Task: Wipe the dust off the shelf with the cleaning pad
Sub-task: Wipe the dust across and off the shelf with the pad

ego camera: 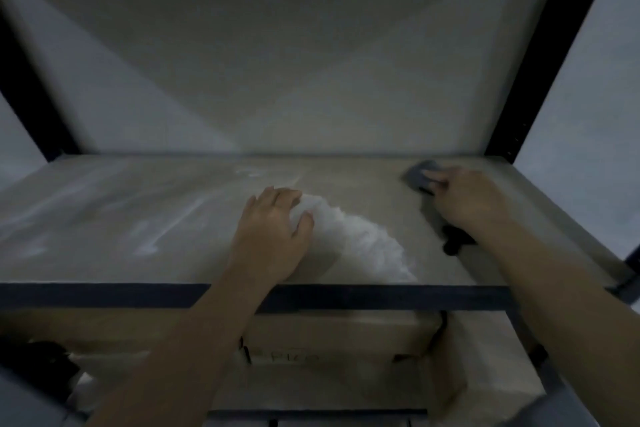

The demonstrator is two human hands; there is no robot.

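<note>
A person's right hand [467,199] presses a dark grey cleaning pad [420,177] onto the far right corner of a dusty shelf [138,211], fingers gripping its edge. The left hand [273,236] rests mid-shelf, fingers curled around crumpled white plastic wrap [356,243].

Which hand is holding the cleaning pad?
The right hand: its fingers press the dark grey pad onto the shelf near the back right corner. The left hand rests mid-shelf on a white fluffy mass instead.
</note>
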